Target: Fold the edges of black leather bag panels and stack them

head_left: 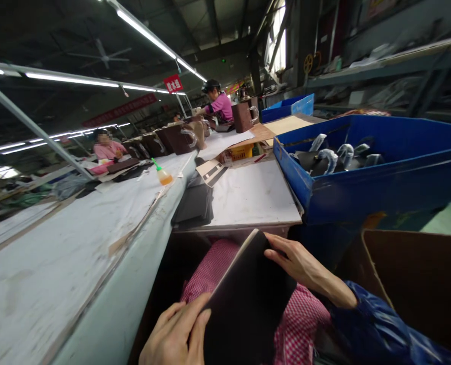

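Observation:
A flat black panel [248,299] with a pale edge lies tilted over my lap, on a red-and-white checked apron [305,317]. My left hand [177,332] grips its lower left edge, thumb on the black face and fingers at the far side. At the upper right corner, my right hand [299,261] holds the panel with thumb and fingers pressed to the edge. Just beyond sits a stack of black pieces [195,203] on a white-topped table [253,195], beside a beige piece with dark strips [211,172].
To the right stands a blue bin [385,187] with plastic-wrapped handles [327,161] inside. A brown cardboard box [419,284] is below it. On the long left bench [76,243] is a green-tipped bottle [163,175]. Brown bags [177,138] and two people are farther back.

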Available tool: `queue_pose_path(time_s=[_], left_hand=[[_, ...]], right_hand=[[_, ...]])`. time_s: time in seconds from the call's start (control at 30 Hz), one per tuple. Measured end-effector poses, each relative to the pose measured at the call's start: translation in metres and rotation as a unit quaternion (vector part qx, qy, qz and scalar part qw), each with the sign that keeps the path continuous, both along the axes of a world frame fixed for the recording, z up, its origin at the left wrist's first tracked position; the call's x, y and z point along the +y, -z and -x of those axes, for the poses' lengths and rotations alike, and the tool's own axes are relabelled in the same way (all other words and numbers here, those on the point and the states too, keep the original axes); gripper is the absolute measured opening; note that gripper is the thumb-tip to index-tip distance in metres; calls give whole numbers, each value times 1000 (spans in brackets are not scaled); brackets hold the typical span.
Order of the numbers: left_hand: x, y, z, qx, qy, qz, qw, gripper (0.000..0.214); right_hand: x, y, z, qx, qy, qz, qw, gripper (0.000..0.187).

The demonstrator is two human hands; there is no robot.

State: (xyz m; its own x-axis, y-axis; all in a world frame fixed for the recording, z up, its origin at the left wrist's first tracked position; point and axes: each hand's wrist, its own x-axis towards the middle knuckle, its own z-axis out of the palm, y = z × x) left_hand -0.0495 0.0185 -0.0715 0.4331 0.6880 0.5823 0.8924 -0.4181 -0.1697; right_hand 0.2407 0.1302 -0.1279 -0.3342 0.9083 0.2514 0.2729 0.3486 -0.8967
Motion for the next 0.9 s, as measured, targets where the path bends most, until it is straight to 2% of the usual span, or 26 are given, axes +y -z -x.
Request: queue_pose_path(time_s=[0.13,0.27,0.33,0.4,0.47,0.53,0.67,0.8,0.9], left_hand=[[-1,6,6,-28,-39,34,998,21],[-1,7,4,-59,-35,30,997,21],[-4,1,1,-91,-24,47,994,20],[-8,-10,-3,-129,3,71,989,21],[-13,-23,-7,-152,32,90,984,25],[-17,-36,-12,-157,52,102,981,32],[-18,-50,-21,-160,75,105,979,42],[-15,-51,-25,-163,82,87,979,40],[-15,-50,-25,-176,64,91,978,43]], right_hand=[[-13,14,10,-61,57,-54,995,50],[-15,12,9,10,116,-109,987,27],[-13,4,8,70,100,-62,991,31],[-12,-4,7,137,31,65,988,35],[-13,-14,7,197,-23,196,960,39],[-15,-24,8,234,-15,258,937,42],[-19,-46,8,252,38,274,927,43],[-23,-61,7,248,76,265,929,46],[-25,-66,4,234,93,239,938,46]])
